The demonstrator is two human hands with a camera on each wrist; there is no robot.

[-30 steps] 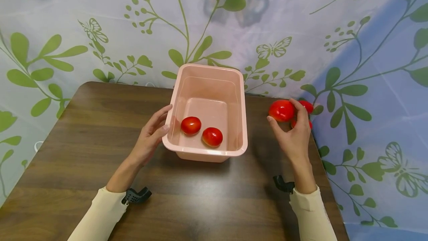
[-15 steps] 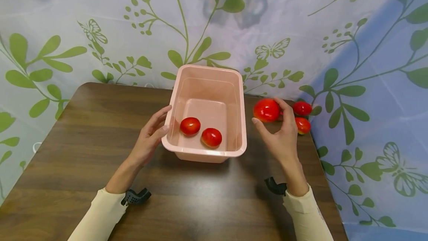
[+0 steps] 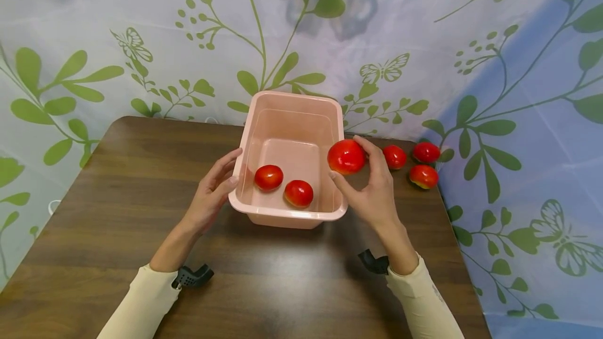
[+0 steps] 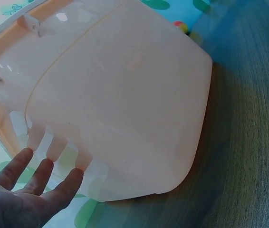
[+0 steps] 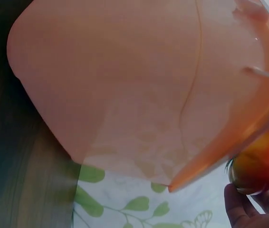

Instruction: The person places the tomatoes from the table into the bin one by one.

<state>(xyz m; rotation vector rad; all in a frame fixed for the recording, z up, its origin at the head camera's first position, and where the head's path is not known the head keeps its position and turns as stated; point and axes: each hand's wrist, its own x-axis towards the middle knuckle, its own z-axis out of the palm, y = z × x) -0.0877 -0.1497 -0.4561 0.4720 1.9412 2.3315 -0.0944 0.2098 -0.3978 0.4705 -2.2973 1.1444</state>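
In the head view my right hand [image 3: 377,192] grips a glossy red tomato [image 3: 346,157] between thumb and fingers, overlapping the right rim of a pink plastic bin [image 3: 287,214]. The right wrist view shows this tomato [image 5: 258,164] with yellowish skin and a bit of green stem, beside the bin's rim. My left hand [image 3: 209,192] rests at the bin's left side; in the left wrist view its extended fingers [image 4: 58,197] touch the outer wall. On the bin's floor lie two red tomatoes, one on the left [image 3: 268,177] and one on the right [image 3: 299,193].
Three more red tomatoes lie at the table's back right corner: one nearest the hand [image 3: 394,157], one behind [image 3: 426,152] and one in front [image 3: 424,176]. A leaf-patterned cloth [image 3: 188,56] hangs behind and right of the brown wooden table [image 3: 282,286].
My right hand has carried the tomato left from the back right corner to the bin's right rim, uncovering the three tomatoes there. My left hand stays at the bin.
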